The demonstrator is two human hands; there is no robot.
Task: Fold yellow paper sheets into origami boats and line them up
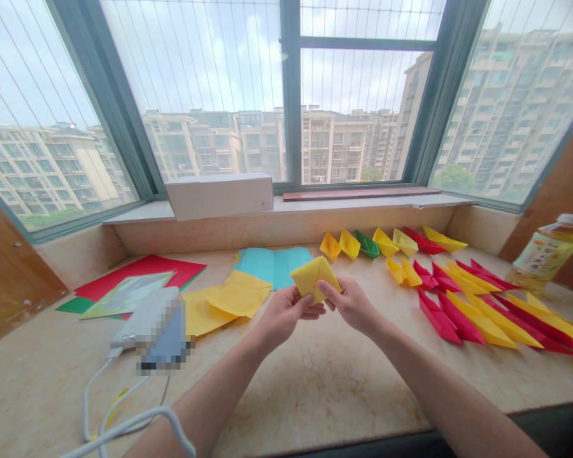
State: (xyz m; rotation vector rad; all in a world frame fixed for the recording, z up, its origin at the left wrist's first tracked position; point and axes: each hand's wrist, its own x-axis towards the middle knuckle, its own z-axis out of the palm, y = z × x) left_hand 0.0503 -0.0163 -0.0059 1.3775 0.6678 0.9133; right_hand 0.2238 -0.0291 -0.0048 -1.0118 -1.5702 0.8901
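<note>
A folded yellow paper (316,277), roughly square with crease lines across its face, is held up above the counter. My left hand (291,310) grips its lower left edge, thumb on the front and fingers behind. On its right side, my right hand (346,299) pinches the paper with the thumb pressed on the front. Behind the hands lie blue sheets (273,266), and left of them are loose yellow sheets (233,298). To the right stand folded paper boats in yellow, red and green, such as a green boat (367,244) and a red boat (440,317).
At left lie red paper (138,273), a white power bank (146,315) with white cables (88,394), and a pixelated phone-like object (165,337). A white box (219,196) rests on the window ledge. A drink bottle (549,251) leans at far right.
</note>
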